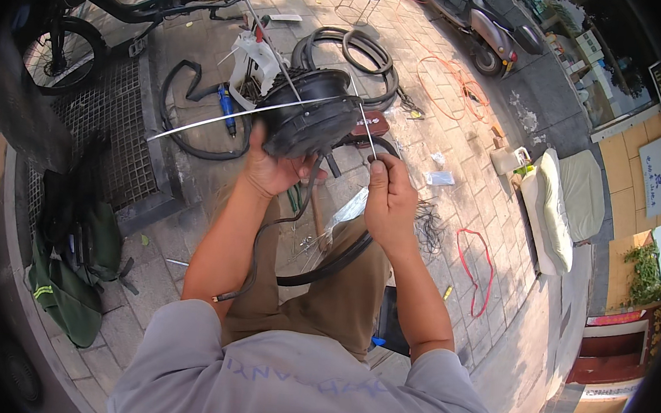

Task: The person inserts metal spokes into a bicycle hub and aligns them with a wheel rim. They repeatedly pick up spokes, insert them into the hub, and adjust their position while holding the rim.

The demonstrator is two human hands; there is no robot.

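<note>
A black wheel hub motor (314, 124) hangs in front of me, above my knees. My left hand (268, 163) is closed around its lower left side. Several thin silver spokes (213, 122) stick out from the hub at different angles. My right hand (390, 199) pinches the lower end of one spoke (365, 121) between thumb and fingers, to the right of the hub. From the hub's underside a dark cable (299, 213) drops past my left forearm, its end loose. A curved black rim or tyre (333, 267) lies across my legs, partly hidden by my right hand.
Black tyres (393, 79) and a blue power tool (227, 111) lie beyond the hub. A metal grate (108, 127) and a green bag (67, 294) are at left. Orange cord (464, 89), a red strap (488, 273) and cushions (555, 212) lie right. A scooter (487, 36) stands behind.
</note>
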